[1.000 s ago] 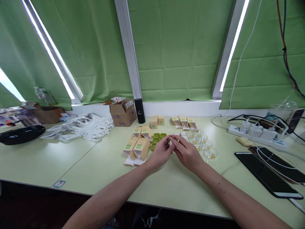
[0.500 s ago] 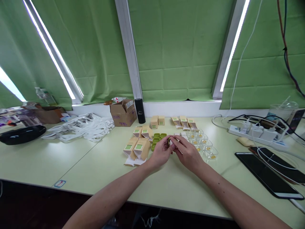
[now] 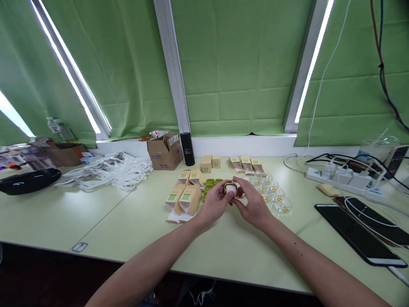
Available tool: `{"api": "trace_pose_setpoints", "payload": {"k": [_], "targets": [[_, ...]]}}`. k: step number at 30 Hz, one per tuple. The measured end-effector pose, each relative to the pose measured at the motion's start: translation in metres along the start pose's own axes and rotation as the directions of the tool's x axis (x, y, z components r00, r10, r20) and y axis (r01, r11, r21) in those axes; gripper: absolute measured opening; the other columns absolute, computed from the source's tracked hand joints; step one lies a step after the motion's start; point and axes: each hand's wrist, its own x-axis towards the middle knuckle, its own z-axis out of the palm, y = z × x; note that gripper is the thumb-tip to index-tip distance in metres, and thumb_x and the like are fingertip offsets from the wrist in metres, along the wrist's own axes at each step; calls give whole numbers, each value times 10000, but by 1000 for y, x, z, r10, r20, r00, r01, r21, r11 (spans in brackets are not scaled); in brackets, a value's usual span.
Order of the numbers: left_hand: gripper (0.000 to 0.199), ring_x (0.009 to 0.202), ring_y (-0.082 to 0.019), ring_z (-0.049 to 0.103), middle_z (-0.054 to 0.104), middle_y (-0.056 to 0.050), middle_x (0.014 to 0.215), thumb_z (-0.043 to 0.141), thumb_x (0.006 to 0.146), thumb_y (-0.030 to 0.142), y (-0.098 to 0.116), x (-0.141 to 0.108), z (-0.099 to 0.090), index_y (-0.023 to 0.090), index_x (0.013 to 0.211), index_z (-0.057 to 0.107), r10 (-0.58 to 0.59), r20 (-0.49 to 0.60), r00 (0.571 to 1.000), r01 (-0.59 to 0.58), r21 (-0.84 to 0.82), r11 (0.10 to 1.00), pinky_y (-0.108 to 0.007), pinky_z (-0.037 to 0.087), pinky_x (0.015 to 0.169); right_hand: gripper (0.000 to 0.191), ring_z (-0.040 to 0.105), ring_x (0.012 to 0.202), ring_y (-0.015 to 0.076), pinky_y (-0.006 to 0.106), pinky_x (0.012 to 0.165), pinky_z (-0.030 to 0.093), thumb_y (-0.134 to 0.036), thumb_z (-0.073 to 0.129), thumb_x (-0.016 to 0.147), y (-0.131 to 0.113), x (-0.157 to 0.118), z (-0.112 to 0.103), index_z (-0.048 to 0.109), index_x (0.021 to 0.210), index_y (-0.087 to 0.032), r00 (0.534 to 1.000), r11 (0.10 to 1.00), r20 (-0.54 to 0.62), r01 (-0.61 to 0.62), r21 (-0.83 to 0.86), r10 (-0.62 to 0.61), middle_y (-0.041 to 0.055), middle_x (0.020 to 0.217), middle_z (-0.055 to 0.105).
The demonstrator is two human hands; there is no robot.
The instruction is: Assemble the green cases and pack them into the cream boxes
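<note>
My left hand [image 3: 217, 200] holds a small green square container [image 3: 226, 186] with something white in its opening, the thumb lying across its front. Closing on the container from the right is my right hand [image 3: 252, 202], its thumb and forefinger at the container's right side. Several like green containers [image 3: 209, 182] sit just behind my left hand. Right of my right hand, several clear plastic covers [image 3: 283, 207] with small yellow spots stand in rows. Small kraft paper boxes [image 3: 190, 198] with green labels lie left of my hands, their white flaps open.
More kraft boxes [image 3: 247, 163] stand farther back. A cardboard carton [image 3: 165, 153] and a black bottle [image 3: 187, 149] are by the wall. White straps [image 3: 108, 170] and a black case [image 3: 30, 181] lie left; phones [image 3: 358, 232] and a power strip [image 3: 338, 177] lie right.
The green container has turned so its white-filled opening faces me. My right fingers have spread from over its top to its right side.
</note>
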Motion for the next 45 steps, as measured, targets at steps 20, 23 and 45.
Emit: {"api": "trace_pose_setpoints", "payload": {"k": [20, 23, 45], "targets": [[425, 1116, -251, 662, 687, -120, 1217, 532, 1052, 461, 4, -4, -18, 210, 1370, 662, 188, -62, 980, -157, 338, 928, -378, 546, 970, 472, 749, 807, 192, 382, 786, 674, -468, 783, 906, 1, 3, 5, 558, 1270, -270, 894, 681, 88, -395, 616, 439, 76, 1073, 779], [463, 1286, -287, 555, 643, -134, 1344, 554, 1009, 208, 3, -3, -24, 246, 1471, 564, 412, 37, 910, -354, 585, 730, -481, 479, 1102, 490, 758, 800, 204, 384, 767, 671, -527, 798, 886, 2, 5, 5, 545, 1217, -268, 872, 610, 123, -426, 668, 474, 60, 987, 793], [605, 721, -137, 547, 647, -57, 822, 752, 824, 722, -9, 16, -25, 126, 926, 757, -85, -111, 990, 82, -31, 996, -275, 451, 686, 427, 556, 545, 140, 268, 533, 456, -637, 691, 931, -12, 13, -11, 679, 977, -213, 806, 588, 66, -483, 649, 588, -8, 606, 649]]}}
